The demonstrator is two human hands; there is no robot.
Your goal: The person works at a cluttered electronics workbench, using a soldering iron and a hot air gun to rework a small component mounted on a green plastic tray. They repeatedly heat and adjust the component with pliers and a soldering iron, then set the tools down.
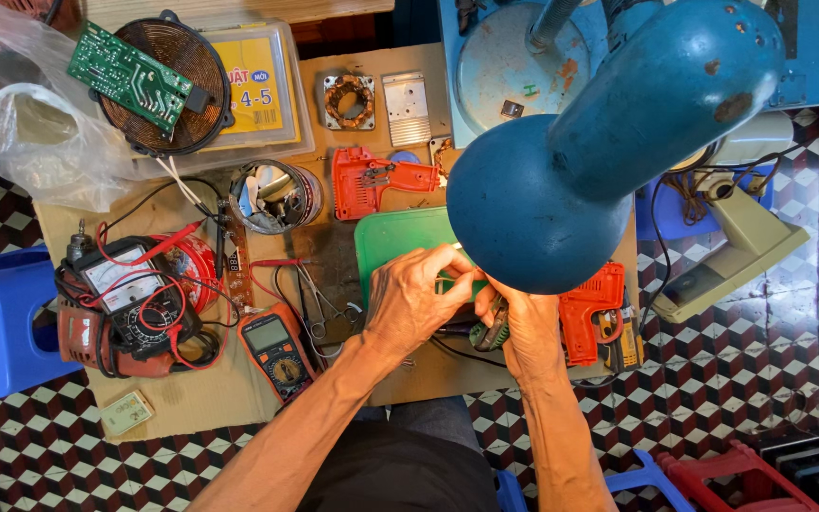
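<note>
My left hand (416, 299) and my right hand (523, 327) meet over a green tray (392, 237) at the middle of a cardboard-covered work surface. Both hands close on a small dark motor part with green and copper windings (485, 334), held between them. A thin pale rod or tool tip (454, 247) pokes up from the fingers of my left hand. The big blue lamp shade (537, 204) hangs just above and hides part of the right hand and the tray.
An orange drill housing half (591, 313) lies right of my hands, another (372, 180) behind the tray. An orange multimeter (277, 349), an analogue meter (125, 284), tweezers (319, 303), a tin (275, 197), an induction coil with circuit board (158, 81) stand left.
</note>
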